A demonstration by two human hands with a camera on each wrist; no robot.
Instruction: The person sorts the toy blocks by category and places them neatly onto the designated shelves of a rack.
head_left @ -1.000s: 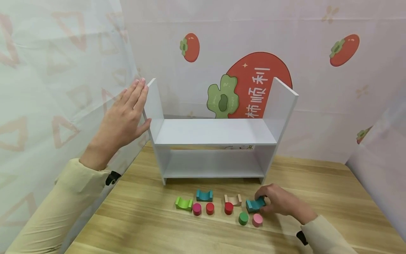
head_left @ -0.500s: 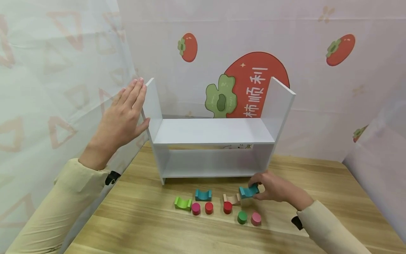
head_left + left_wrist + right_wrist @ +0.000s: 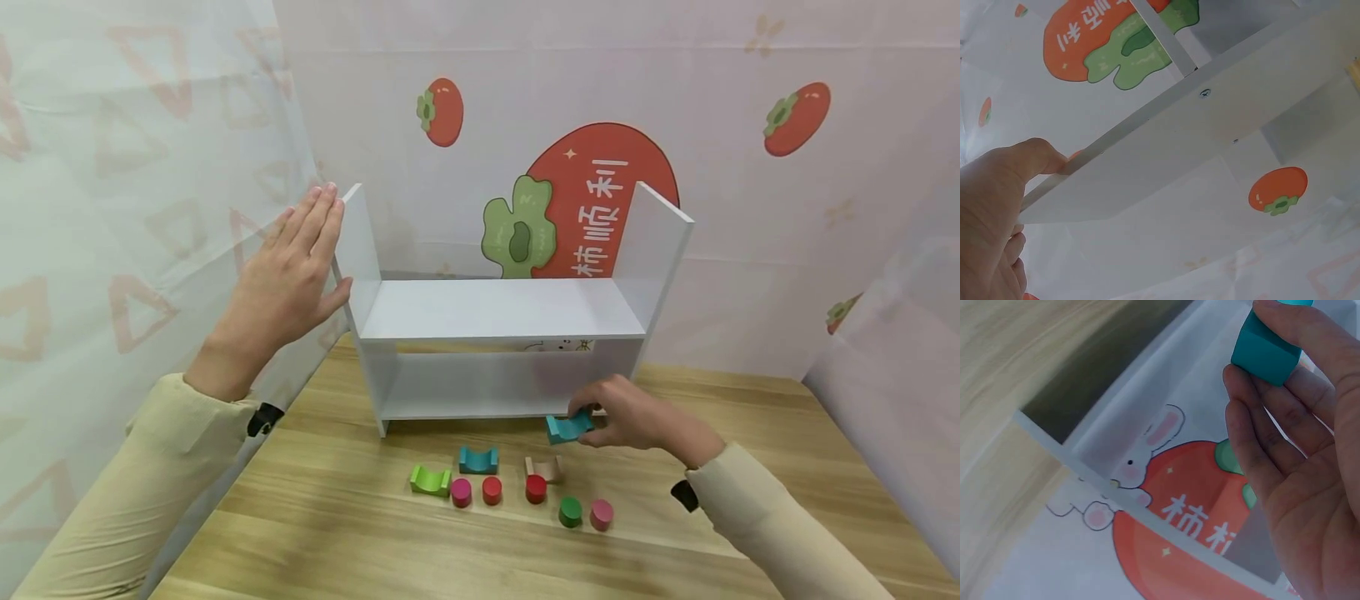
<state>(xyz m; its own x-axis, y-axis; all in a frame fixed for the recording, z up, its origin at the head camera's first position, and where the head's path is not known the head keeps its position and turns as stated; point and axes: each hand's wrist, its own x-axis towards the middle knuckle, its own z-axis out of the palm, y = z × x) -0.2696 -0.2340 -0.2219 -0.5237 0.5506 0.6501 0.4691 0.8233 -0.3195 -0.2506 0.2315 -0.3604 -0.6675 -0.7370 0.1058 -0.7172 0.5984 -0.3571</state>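
My left hand rests with straight fingers on the outside of the left side panel of a white shelf unit. Its thumb lies at the panel's front edge. Between thumb and fingers, my right hand holds a blue block with a hollowed top, lifted in front of the lower shelf. In the right wrist view the same blue block is partly hidden by the thumb. On the table stand a second blue hollowed block, a lime green one and a plain wooden one.
Short round pieces stand along the front: magenta, two red, including one before the wooden block, green and pink. The wooden table is bounded by printed cloth behind and at both sides.
My right hand has lifted the blue block off the table and carried it leftward and away from me, towards the lower shelf. The left hand stays at the panel.
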